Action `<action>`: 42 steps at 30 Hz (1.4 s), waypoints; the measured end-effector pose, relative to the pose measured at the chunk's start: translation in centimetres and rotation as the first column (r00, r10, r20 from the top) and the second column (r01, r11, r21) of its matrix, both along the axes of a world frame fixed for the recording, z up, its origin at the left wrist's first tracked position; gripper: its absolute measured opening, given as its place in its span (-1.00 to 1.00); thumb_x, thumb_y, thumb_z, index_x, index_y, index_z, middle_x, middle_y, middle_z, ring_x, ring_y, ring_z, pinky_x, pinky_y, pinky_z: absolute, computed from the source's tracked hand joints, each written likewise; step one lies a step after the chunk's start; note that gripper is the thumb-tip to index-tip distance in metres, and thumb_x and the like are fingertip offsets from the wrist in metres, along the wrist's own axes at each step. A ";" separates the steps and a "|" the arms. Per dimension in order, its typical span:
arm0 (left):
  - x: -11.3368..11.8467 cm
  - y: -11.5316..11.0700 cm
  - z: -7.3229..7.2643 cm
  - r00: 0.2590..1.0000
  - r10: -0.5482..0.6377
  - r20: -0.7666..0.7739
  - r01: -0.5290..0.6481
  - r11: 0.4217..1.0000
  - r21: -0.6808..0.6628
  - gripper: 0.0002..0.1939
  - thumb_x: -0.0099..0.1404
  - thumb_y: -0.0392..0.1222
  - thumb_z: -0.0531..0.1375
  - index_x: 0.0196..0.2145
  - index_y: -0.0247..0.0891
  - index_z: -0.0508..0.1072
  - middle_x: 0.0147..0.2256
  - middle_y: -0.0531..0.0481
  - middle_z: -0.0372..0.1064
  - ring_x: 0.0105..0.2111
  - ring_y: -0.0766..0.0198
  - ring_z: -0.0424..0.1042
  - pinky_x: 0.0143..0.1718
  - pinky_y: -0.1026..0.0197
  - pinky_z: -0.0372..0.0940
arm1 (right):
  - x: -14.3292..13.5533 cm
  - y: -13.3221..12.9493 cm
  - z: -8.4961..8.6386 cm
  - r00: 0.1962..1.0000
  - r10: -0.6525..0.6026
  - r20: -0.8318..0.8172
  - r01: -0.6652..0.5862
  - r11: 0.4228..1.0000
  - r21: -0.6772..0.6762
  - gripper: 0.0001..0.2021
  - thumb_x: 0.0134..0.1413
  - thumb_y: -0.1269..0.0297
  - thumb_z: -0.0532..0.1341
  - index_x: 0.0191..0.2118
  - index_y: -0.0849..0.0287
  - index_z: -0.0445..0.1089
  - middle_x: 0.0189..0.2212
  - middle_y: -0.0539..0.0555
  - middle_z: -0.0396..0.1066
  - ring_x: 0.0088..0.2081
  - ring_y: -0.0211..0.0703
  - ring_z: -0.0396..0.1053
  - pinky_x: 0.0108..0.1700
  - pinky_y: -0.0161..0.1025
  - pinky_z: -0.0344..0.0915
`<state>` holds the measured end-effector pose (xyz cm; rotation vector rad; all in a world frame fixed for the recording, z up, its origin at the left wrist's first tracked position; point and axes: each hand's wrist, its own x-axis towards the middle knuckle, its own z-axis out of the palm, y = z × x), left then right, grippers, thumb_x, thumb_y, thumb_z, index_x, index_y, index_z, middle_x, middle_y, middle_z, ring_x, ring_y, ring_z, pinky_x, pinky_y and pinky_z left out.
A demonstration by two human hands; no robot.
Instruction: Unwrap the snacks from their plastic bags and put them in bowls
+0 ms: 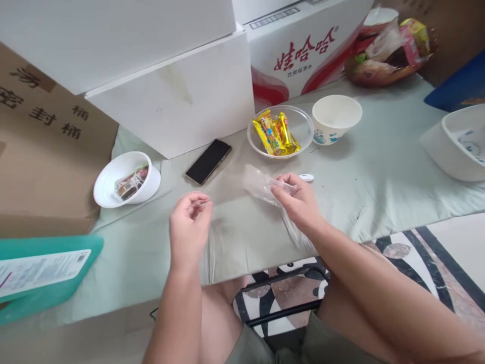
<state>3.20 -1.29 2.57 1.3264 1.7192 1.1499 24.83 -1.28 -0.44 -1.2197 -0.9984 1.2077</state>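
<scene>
My right hand [299, 199] pinches a small clear plastic bag [261, 185] between thumb and fingers, just above the cloth. The bag points left and looks thin and see-through. My left hand [190, 220] is raised over the table's front part, apart from the bag. Its thumb and fingertips are pressed together; whatever is between them is too small to make out. Beyond the hands lies a black phone [208, 161]. Past the bag, a clear plastic bowl [303, 126] holds several yellow-wrapped snack bars [276, 134]. A small white object [306, 178] lies beside my right hand.
A white bowl [151, 184] with small packets stands left; a paper cup [337, 114] stands beyond the clear bowl. White boxes [182, 96] line the back. At right are a white tub [450, 151] and a basket of packaged snacks [379, 76]; a green package [76, 283] sits front left.
</scene>
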 end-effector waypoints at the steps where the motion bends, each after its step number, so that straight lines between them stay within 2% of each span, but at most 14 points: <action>1: 1.1 -0.2 0.4 0.997 -0.072 0.005 0.072 0.997 0.024 -0.80 0.22 -0.17 0.30 -0.18 -0.17 0.50 0.01 -0.10 0.45 0.07 0.13 0.44 0.06 0.16 0.35 | 0.0 -0.1 0.1 1.000 -0.002 -0.028 0.003 1.000 0.030 -0.72 -0.03 0.11 0.36 -0.47 0.10 0.26 -0.41 -0.04 0.35 -0.38 -0.23 0.21 -0.29 -0.24 0.15; 3: 4.0 -0.2 0.8 0.956 -0.284 0.078 0.285 0.958 -0.012 -0.63 0.20 -0.09 0.35 -0.03 -0.14 0.48 0.14 -0.11 0.39 0.19 0.07 0.36 0.16 0.13 0.30 | 0.0 -0.4 0.3 0.972 0.092 -0.218 -0.083 0.995 0.051 -0.69 -0.03 0.07 0.37 -0.46 0.09 0.25 -0.46 -0.07 0.31 -0.41 -0.25 0.20 -0.32 -0.25 0.16; 5: 6.8 0.3 0.7 0.878 -0.404 0.257 0.441 0.891 -0.106 -0.50 0.18 -0.05 0.38 0.06 -0.14 0.44 0.10 -0.12 0.43 0.14 0.06 0.41 0.12 0.11 0.33 | 0.0 -0.4 0.5 0.861 0.184 -0.473 -0.184 0.982 0.047 -0.65 -0.05 0.01 0.39 -0.45 0.08 0.24 -0.50 -0.09 0.27 -0.44 -0.26 0.20 -0.34 -0.26 0.18; 7: 9.0 1.4 0.4 0.814 -0.396 0.424 0.502 0.847 -0.173 -0.52 0.18 -0.04 0.37 0.03 -0.17 0.45 -0.03 -0.10 0.50 -0.02 0.10 0.49 0.03 0.11 0.38 | 0.4 -0.1 0.8 0.756 0.166 -0.633 -0.196 0.980 0.023 -0.63 -0.10 0.01 0.42 -0.45 0.08 0.24 -0.50 -0.10 0.29 -0.44 -0.28 0.24 -0.33 -0.28 0.22; 9: 10.2 3.1 0.6 0.821 -0.369 0.436 0.481 0.858 -0.180 -0.66 0.21 -0.08 0.34 -0.07 -0.20 0.50 -0.15 -0.06 0.52 -0.13 0.15 0.50 -0.04 0.13 0.41 | 1.3 0.6 1.0 0.718 0.051 -0.694 -0.100 0.995 -0.030 -0.66 -0.15 0.09 0.44 -0.42 0.06 0.26 -0.41 -0.09 0.37 -0.37 -0.27 0.32 -0.26 -0.28 0.29; 12: 11.2 6.1 2.7 0.918 -0.388 0.083 0.392 0.919 -0.044 -0.87 0.21 -0.20 0.30 -0.24 -0.20 0.56 -0.21 -0.03 0.48 -0.16 0.18 0.46 -0.05 0.15 0.38 | 2.9 1.8 1.3 0.695 -0.163 -0.700 0.087 0.986 -0.144 -0.69 -0.18 0.12 0.40 -0.37 0.04 0.28 -0.27 -0.05 0.46 -0.21 -0.21 0.43 -0.12 -0.24 0.36; 14: 12.6 8.4 5.1 0.901 -0.392 -0.188 0.416 0.903 0.107 -0.90 0.22 -0.24 0.28 -0.27 -0.20 0.56 -0.20 -0.01 0.46 -0.16 0.20 0.43 -0.03 0.16 0.33 | 3.7 2.4 1.4 0.691 -0.245 -0.681 0.140 0.968 -0.207 -0.72 -0.15 0.11 0.36 -0.38 0.05 0.27 -0.32 -0.04 0.45 -0.20 -0.18 0.46 -0.14 -0.23 0.36; 19: 21.8 13.6 10.6 0.733 -0.509 -0.451 0.671 0.651 0.355 -0.90 0.25 -0.32 0.24 -0.26 -0.19 0.44 -0.30 0.05 0.40 -0.22 0.23 0.41 -0.06 0.18 0.28 | 4.2 3.2 1.4 0.724 -0.267 -0.636 0.142 0.960 -0.242 -0.81 -0.16 0.16 0.29 -0.43 0.09 0.30 -0.47 -0.07 0.35 -0.35 -0.21 0.43 -0.30 -0.27 0.31; 22: 28.8 15.8 10.0 0.530 -0.552 -0.644 0.847 0.380 0.371 -0.90 0.27 -0.36 0.18 -0.30 -0.17 0.40 -0.23 -0.02 0.40 -0.14 0.18 0.38 0.00 0.15 0.26 | 4.5 3.5 1.4 0.745 -0.240 -0.623 0.138 0.968 -0.208 -0.85 -0.14 0.18 0.23 -0.44 0.11 0.29 -0.50 -0.08 0.32 -0.39 -0.23 0.41 -0.32 -0.26 0.29; 25: 32.5 17.3 6.9 0.417 -0.494 -0.763 0.882 0.424 0.208 -0.76 0.24 -0.46 0.14 -0.22 -0.16 0.43 -0.09 -0.12 0.36 -0.04 0.11 0.33 0.03 0.11 0.24 | 5.2 3.4 1.5 0.749 -0.212 -0.627 0.118 0.975 -0.189 -0.86 -0.13 0.19 0.20 -0.43 0.12 0.28 -0.52 -0.09 0.30 -0.44 -0.25 0.38 -0.36 -0.26 0.25; 28: 31.8 18.7 4.1 0.249 -0.464 -0.850 0.882 0.472 0.001 -0.73 0.30 -0.46 0.08 -0.18 -0.15 0.45 -0.01 -0.14 0.32 0.02 0.04 0.31 0.01 0.04 0.22 | 6.0 3.1 1.6 0.757 -0.188 -0.626 0.090 0.979 -0.186 -0.86 -0.14 0.19 0.19 -0.44 0.11 0.27 -0.56 -0.11 0.27 -0.45 -0.26 0.35 -0.37 -0.27 0.21; 32: 28.4 20.4 3.7 0.110 -0.404 -0.908 0.848 0.515 -0.126 -0.70 0.29 -0.48 0.04 -0.15 -0.20 0.44 -0.04 -0.17 0.34 0.06 -0.04 0.29 0.00 0.00 0.19 | 6.3 2.8 1.8 0.755 -0.185 -0.629 0.080 0.978 -0.192 -0.86 -0.16 0.18 0.18 -0.46 0.11 0.28 -0.59 -0.12 0.27 -0.48 -0.28 0.31 -0.38 -0.27 0.17; 38: 27.1 21.6 5.8 0.209 -0.332 -0.920 0.777 0.627 -0.050 -0.76 0.38 -0.39 0.05 -0.10 -0.15 0.42 -0.04 -0.12 0.35 -0.07 0.12 0.35 -0.10 0.08 0.21 | 5.3 2.7 1.8 0.780 -0.172 -0.602 0.064 0.978 -0.197 -0.86 -0.15 0.17 0.18 -0.47 0.11 0.28 -0.59 -0.13 0.26 -0.49 -0.29 0.28 -0.38 -0.28 0.14; 42: 27.2 22.4 6.3 -0.161 -0.327 -0.931 0.752 0.571 -0.331 -0.70 0.29 -0.49 0.05 -0.16 -0.26 0.50 -0.07 -0.17 0.40 0.00 0.04 0.36 -0.03 0.03 0.21 | 5.3 2.6 1.7 0.788 -0.173 -0.591 0.077 0.980 -0.184 -0.87 -0.14 0.18 0.18 -0.47 0.11 0.28 -0.59 -0.13 0.25 -0.50 -0.30 0.25 -0.38 -0.27 0.13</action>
